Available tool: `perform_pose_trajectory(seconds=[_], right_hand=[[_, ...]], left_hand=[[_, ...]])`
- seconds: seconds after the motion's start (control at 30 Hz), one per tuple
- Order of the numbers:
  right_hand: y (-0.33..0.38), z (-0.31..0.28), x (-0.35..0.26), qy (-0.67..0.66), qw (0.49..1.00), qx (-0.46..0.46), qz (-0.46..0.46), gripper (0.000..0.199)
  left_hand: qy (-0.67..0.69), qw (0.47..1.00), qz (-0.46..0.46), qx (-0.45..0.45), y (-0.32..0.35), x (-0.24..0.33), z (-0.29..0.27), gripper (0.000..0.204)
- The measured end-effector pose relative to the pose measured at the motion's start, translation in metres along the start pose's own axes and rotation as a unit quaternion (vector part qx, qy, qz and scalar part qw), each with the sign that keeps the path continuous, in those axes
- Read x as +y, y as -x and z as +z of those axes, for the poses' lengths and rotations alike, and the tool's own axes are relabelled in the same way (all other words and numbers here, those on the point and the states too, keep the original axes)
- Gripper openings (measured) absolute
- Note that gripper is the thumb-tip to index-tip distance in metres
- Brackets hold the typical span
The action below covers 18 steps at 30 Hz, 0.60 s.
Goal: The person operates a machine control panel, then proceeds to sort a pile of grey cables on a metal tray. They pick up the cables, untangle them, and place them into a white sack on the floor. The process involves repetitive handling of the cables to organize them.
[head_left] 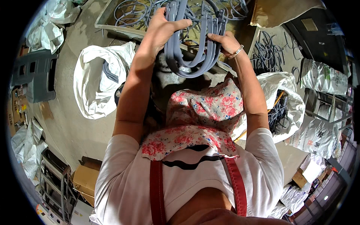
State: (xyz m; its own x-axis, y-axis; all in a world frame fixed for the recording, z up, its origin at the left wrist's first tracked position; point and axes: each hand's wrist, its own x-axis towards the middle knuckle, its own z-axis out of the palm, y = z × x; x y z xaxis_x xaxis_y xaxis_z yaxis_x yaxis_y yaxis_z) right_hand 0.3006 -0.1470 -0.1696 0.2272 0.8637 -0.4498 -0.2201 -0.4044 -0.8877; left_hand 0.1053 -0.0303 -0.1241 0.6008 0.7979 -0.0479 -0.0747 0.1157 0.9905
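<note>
Grey-blue plastic hoops (195,45), smooth, flat-banded and U-curved, hang as a stacked bunch held up in front of the person over a tray (112,22) of more loose hoops. Left hand (162,28) is wrapped tight round the bunch's left side; right hand (224,42) pinches its right edge, metal bangle (236,51) on the wrist. Crumpled white woven sack (93,80) sits on the concrete floor (63,123) at left.
</note>
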Motion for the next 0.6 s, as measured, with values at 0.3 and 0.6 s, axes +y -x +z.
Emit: perform_pose_trajectory(seconds=[0.3, 0.6], right_hand=[[-0.019, -0.014, 0.011, 0.171, 0.982, 0.082, 0.001, 0.036], [0.018, 0.019, -0.019, -0.075, 0.995, -0.015, -0.066, 0.023]], left_hand=[[-0.032, 0.997, -0.062, -0.027, 0.006, 0.013, -0.004, 0.039], [0.092, 0.994, 0.049, 0.031, 0.006, 0.004, -0.009, 0.046]])
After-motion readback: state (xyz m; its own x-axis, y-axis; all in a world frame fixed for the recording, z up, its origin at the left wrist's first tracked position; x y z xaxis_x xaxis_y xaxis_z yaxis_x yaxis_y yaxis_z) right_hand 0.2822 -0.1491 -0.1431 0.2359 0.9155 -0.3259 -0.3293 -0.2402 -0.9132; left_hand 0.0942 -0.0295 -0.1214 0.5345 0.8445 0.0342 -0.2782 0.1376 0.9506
